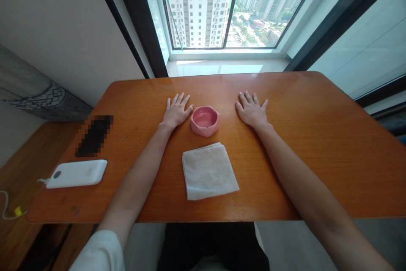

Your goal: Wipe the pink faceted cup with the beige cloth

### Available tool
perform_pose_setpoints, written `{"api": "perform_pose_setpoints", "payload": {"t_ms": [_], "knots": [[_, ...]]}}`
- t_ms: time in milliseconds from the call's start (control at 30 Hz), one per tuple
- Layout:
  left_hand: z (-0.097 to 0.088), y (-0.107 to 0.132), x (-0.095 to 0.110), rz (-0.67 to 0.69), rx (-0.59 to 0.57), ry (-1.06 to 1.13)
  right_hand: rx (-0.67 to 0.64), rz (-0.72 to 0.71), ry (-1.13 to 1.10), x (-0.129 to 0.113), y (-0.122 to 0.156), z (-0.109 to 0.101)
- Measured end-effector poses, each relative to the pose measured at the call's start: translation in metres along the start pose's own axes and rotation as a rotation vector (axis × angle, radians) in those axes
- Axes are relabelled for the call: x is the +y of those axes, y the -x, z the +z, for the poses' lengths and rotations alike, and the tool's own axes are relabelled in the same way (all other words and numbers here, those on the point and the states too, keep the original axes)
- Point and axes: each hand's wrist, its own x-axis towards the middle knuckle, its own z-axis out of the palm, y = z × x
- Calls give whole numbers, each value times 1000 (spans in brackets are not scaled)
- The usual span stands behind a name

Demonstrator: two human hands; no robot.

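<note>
My left hand [177, 111] lies flat on the wooden table [317, 135], fingers spread, with its thumb close to the left side of a pink ashtray [205, 129]. The ashtray has a faceted rim and a round hollow. To its right, my right hand [252, 110] rests palm down, fingers apart, a gap away from it. Neither hand holds anything. Nearer to me, between my forearms, a folded whitish cloth [209, 172] lies flat on the tabletop.
At the left of the table are a white power bank [76, 173] with a cable and a dark pixelated object [94, 135]. A wooden bench [19, 178] stands beyond the left edge. A window [203, 9] with a pale sill is behind the table.
</note>
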Motion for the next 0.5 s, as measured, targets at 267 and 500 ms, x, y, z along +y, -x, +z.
{"api": "perform_pose_setpoints", "payload": {"t_ms": [267,500], "knots": [[0,0,0,2,12,32,16,-29,-14,3,0,3],[0,2,1,3,20,41,34,-37,-31,5,1,6]]}}
